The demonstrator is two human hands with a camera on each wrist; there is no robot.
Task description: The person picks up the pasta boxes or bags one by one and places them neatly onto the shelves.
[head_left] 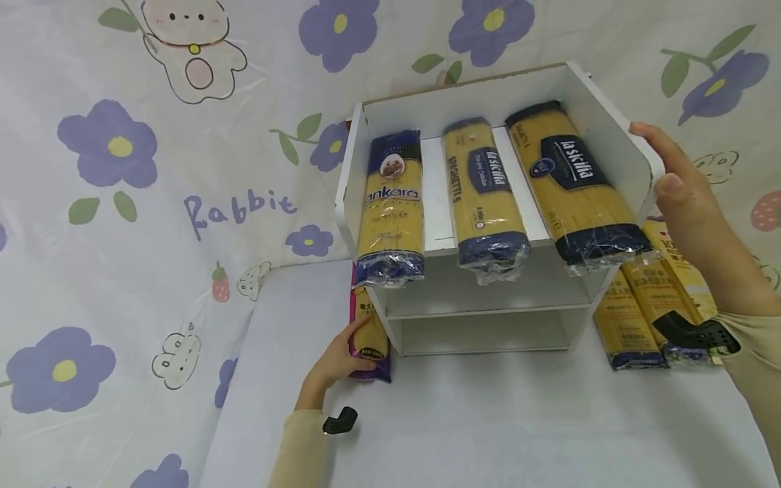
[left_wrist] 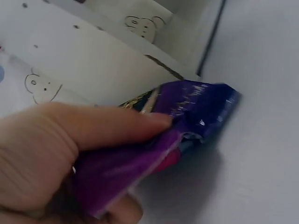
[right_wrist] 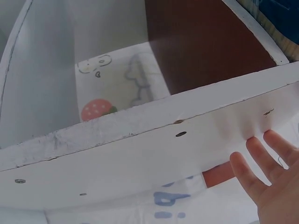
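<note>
One purple pasta pack (head_left: 370,339) on tabletop (head_left: 488,420) at shelf unit's (head_left: 616,146) 7 o'clock, gripped by left hand (head_left: 337,362) at near end; likely light, brittle, slippery film—hold mid-body; right hand (head_left: 683,183) flat-fingered on unit's side.

Left hand (head_left: 342,359) low, fingers curled in a grip; right hand (head_left: 677,183) raised, fingers straight.
</note>
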